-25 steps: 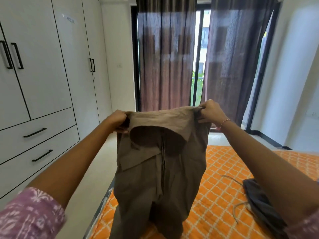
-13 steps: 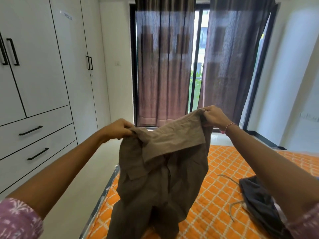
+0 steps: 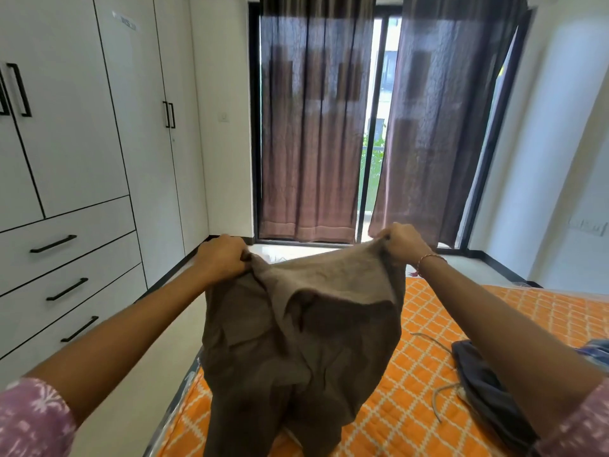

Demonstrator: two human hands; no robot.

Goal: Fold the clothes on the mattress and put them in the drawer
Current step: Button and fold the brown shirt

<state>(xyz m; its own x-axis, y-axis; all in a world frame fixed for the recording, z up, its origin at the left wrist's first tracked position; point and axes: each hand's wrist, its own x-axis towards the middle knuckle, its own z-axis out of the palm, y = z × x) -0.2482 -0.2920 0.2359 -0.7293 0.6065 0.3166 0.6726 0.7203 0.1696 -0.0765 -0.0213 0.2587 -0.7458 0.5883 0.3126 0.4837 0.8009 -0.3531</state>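
To the left of the person's left hand runs the white wardrobe, tall doors above and three drawers with black bar handles below, all of them closed. Beyond both hands, at the far end of the room, brown curtains hang over a dark-framed glass door, with a strip of daylight between them. Beneath and to the right of the hands stretches the mattress, covered in an orange sheet with a white lattice pattern.

Between the two hands hangs the brown trousers, the biggest piece of clothing here. Its waistband is stretched from one fist to the other, sagging a little in the middle, and the rest drops down from the hands towards the near edge of the mattress, where the legs run out of sight at the bottom. The cloth is bunched and creased just below the left hand.

Lower right, under the right forearm and well apart from both hands, a dark grey garment lies crumpled on the sheet with a pale drawstring trailing from it.

The left hand is curled tight, gripping one end of the waistband. The right hand pinches the other end, fingers folded over the cloth, held a little higher than the left. A thin bracelet sits on the right wrist.
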